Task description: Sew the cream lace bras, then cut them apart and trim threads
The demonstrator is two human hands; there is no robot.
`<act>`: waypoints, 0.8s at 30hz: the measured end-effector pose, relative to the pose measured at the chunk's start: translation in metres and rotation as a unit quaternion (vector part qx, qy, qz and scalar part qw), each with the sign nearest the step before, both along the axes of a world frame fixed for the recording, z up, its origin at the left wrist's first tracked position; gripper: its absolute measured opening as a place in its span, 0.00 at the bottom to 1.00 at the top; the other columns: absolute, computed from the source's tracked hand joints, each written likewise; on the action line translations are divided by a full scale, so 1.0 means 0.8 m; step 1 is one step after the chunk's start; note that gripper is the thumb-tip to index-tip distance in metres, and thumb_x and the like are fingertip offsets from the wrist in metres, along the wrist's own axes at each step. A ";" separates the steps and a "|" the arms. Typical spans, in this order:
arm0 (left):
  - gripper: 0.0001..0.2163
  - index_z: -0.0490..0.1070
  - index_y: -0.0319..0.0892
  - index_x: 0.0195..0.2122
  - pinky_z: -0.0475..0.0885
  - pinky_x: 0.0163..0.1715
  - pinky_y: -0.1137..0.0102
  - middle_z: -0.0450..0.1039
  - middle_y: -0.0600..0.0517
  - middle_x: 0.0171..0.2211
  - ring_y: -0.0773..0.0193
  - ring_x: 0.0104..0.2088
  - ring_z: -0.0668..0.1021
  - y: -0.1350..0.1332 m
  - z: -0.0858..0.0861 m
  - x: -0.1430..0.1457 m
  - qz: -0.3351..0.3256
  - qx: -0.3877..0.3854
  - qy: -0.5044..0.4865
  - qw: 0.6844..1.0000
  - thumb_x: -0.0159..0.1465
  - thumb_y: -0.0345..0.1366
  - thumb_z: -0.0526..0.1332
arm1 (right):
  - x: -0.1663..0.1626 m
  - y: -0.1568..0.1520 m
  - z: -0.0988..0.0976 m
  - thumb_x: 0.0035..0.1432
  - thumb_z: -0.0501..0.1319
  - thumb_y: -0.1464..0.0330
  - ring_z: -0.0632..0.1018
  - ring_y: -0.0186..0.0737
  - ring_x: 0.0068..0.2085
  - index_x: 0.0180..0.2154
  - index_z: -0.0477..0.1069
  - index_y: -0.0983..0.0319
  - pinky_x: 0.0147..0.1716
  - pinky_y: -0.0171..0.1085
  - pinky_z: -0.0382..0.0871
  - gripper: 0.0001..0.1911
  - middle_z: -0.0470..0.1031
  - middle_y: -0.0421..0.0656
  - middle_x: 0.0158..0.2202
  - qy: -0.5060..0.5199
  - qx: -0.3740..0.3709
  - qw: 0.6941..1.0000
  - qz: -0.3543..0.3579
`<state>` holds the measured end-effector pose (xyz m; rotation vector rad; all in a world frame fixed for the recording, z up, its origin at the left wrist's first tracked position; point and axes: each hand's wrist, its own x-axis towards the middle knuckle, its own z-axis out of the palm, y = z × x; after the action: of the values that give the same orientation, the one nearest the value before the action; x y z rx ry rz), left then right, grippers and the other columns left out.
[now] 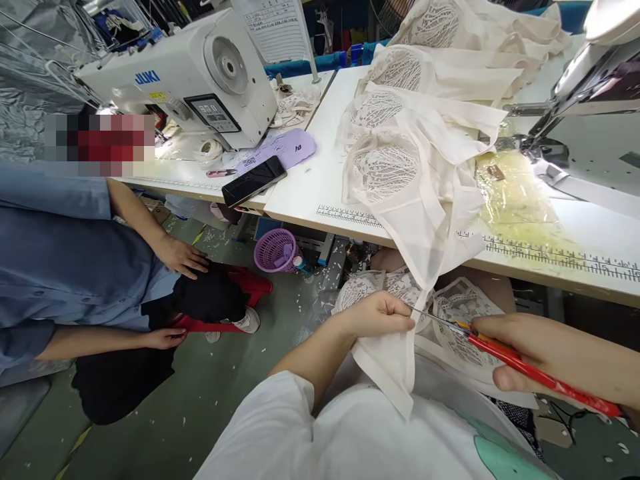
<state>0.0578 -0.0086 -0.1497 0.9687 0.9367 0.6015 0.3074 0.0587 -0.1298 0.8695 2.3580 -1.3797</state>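
Observation:
My left hand (375,315) is closed on a cream bra panel (393,370), pinching it in front of my lap. One end of the panel hangs below my fist, and its upper part runs up to the lace bra pieces (387,167) on the table. My right hand (545,340) grips red-handled thread snips (525,370). Their metal tip points left and meets the fabric edge beside my left fingers. Whether the blades are apart is too small to tell. More lace cups (460,317) lie on my lap, partly behind the snips.
A sewing machine (220,73) stands back left, with a black phone (254,181) and purple pattern piece (295,147) near it. Another machine's metal parts (545,133) are at right. A co-worker in a blue shirt (75,260) sits at left. A purple basket (275,250) stands on the floor.

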 end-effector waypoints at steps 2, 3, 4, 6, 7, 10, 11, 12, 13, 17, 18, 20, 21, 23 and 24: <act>0.18 0.50 0.41 0.14 0.48 0.15 0.77 0.47 0.60 0.14 0.77 0.15 0.54 0.001 0.001 -0.001 -0.006 0.005 0.002 1.000 0.50 0.40 0.60 | -0.004 0.002 0.006 0.54 0.54 0.50 0.67 0.39 0.24 0.27 0.58 0.58 0.22 0.37 0.55 0.19 0.67 0.39 0.24 -0.033 -0.026 0.998 0.041; 0.18 0.49 0.41 0.14 0.48 0.15 0.77 0.47 0.60 0.14 0.77 0.15 0.54 0.001 0.002 -0.001 -0.009 0.007 0.004 1.000 0.50 0.40 0.60 | -0.006 0.003 0.008 0.55 0.53 0.49 0.67 0.39 0.24 0.27 0.57 0.58 0.22 0.37 0.55 0.19 0.66 0.40 0.24 -0.043 -0.029 0.997 0.051; 0.18 0.49 0.41 0.14 0.48 0.15 0.77 0.47 0.60 0.14 0.77 0.15 0.53 0.001 0.002 -0.001 -0.011 0.008 0.007 1.000 0.50 0.40 0.60 | -0.007 0.004 0.010 0.55 0.52 0.49 0.67 0.40 0.24 0.27 0.56 0.58 0.23 0.37 0.55 0.19 0.66 0.40 0.25 -0.046 -0.026 0.997 0.052; 0.18 0.48 0.41 0.14 0.48 0.15 0.77 0.46 0.60 0.14 0.77 0.16 0.53 0.002 0.004 -0.002 -0.013 0.012 0.012 1.000 0.50 0.40 0.60 | -0.009 0.006 0.010 0.54 0.52 0.49 0.66 0.40 0.24 0.27 0.56 0.58 0.23 0.37 0.54 0.20 0.65 0.40 0.24 -0.040 -0.019 0.997 0.055; 0.18 0.48 0.41 0.15 0.48 0.15 0.76 0.46 0.60 0.14 0.77 0.16 0.53 0.002 0.004 -0.002 -0.014 0.015 0.014 1.000 0.50 0.40 0.59 | -0.010 0.007 0.009 0.54 0.52 0.49 0.66 0.39 0.24 0.27 0.56 0.58 0.23 0.37 0.54 0.20 0.65 0.40 0.24 -0.036 -0.020 0.997 0.058; 0.19 0.47 0.42 0.15 0.48 0.16 0.76 0.46 0.59 0.15 0.76 0.16 0.53 0.002 0.004 -0.003 -0.018 0.026 0.019 0.999 0.50 0.40 0.59 | -0.009 0.007 0.003 0.53 0.54 0.50 0.64 0.38 0.24 0.26 0.57 0.58 0.22 0.37 0.53 0.18 0.64 0.39 0.24 -0.033 -0.038 0.997 0.051; 0.19 0.47 0.42 0.15 0.48 0.16 0.76 0.46 0.59 0.15 0.76 0.17 0.53 0.002 0.004 -0.004 -0.020 0.030 0.022 0.999 0.50 0.41 0.59 | -0.007 0.006 0.000 0.53 0.55 0.51 0.63 0.38 0.24 0.26 0.57 0.58 0.22 0.36 0.53 0.18 0.63 0.38 0.23 -0.040 -0.050 0.997 0.039; 0.19 0.47 0.42 0.15 0.48 0.16 0.76 0.45 0.59 0.15 0.76 0.17 0.53 0.002 0.004 -0.005 -0.023 0.035 0.024 0.999 0.51 0.41 0.59 | -0.006 0.006 -0.002 0.52 0.56 0.50 0.62 0.37 0.24 0.25 0.57 0.58 0.22 0.36 0.52 0.19 0.62 0.38 0.23 -0.044 -0.062 0.997 0.023; 0.20 0.47 0.42 0.15 0.48 0.16 0.76 0.45 0.60 0.15 0.76 0.17 0.52 0.002 0.005 -0.006 -0.027 0.041 0.026 0.998 0.51 0.42 0.59 | -0.004 0.005 -0.004 0.52 0.56 0.49 0.61 0.37 0.24 0.24 0.56 0.58 0.22 0.36 0.52 0.20 0.60 0.37 0.22 -0.042 -0.074 0.996 0.003; 0.20 0.48 0.42 0.16 0.48 0.17 0.75 0.46 0.59 0.16 0.75 0.18 0.53 0.005 0.014 -0.002 -0.029 0.090 0.053 0.994 0.55 0.45 0.58 | 0.001 0.001 -0.009 0.46 0.57 0.43 0.57 0.36 0.23 0.21 0.54 0.58 0.22 0.36 0.50 0.27 0.54 0.36 0.21 0.051 -0.091 0.989 -0.102; 0.20 0.48 0.42 0.17 0.49 0.18 0.74 0.46 0.59 0.17 0.74 0.18 0.53 0.008 0.018 0.002 -0.016 0.121 0.071 0.990 0.57 0.46 0.56 | 0.001 -0.001 -0.008 0.44 0.57 0.41 0.58 0.36 0.23 0.21 0.55 0.58 0.22 0.36 0.51 0.28 0.55 0.36 0.21 0.082 -0.088 0.983 -0.137; 0.20 0.49 0.42 0.17 0.52 0.20 0.74 0.48 0.58 0.17 0.72 0.20 0.55 0.015 0.028 0.014 0.012 0.199 0.111 0.974 0.59 0.46 0.54 | 0.000 -0.007 -0.007 0.42 0.57 0.37 0.63 0.40 0.26 0.25 0.61 0.58 0.24 0.38 0.57 0.30 0.61 0.39 0.24 0.158 -0.077 0.963 -0.204; 0.20 0.51 0.42 0.17 0.54 0.22 0.74 0.50 0.57 0.17 0.71 0.21 0.57 0.019 0.032 0.022 0.021 0.237 0.124 0.963 0.60 0.46 0.53 | -0.001 -0.011 -0.006 0.41 0.56 0.37 0.65 0.42 0.29 0.28 0.63 0.58 0.27 0.39 0.60 0.31 0.64 0.40 0.27 0.199 -0.074 0.951 -0.225; 0.19 0.56 0.42 0.16 0.59 0.25 0.73 0.56 0.54 0.18 0.67 0.24 0.62 0.026 0.037 0.040 0.025 0.286 0.131 0.949 0.61 0.45 0.53 | -0.001 -0.020 -0.004 0.42 0.60 0.41 0.66 0.42 0.29 0.31 0.64 0.58 0.28 0.39 0.62 0.28 0.65 0.40 0.29 0.244 -0.075 0.935 -0.245; 0.18 0.59 0.42 0.17 0.61 0.27 0.72 0.59 0.53 0.19 0.66 0.26 0.64 0.029 0.037 0.049 0.023 0.297 0.129 0.946 0.61 0.45 0.54 | 0.000 -0.024 -0.003 0.44 0.62 0.44 0.65 0.40 0.28 0.30 0.63 0.58 0.27 0.37 0.61 0.24 0.63 0.39 0.27 0.241 -0.075 0.934 -0.254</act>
<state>0.0968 0.0149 -0.1200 1.5992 1.0321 0.8351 0.3071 0.0393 -0.1323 1.2774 2.4024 -2.1634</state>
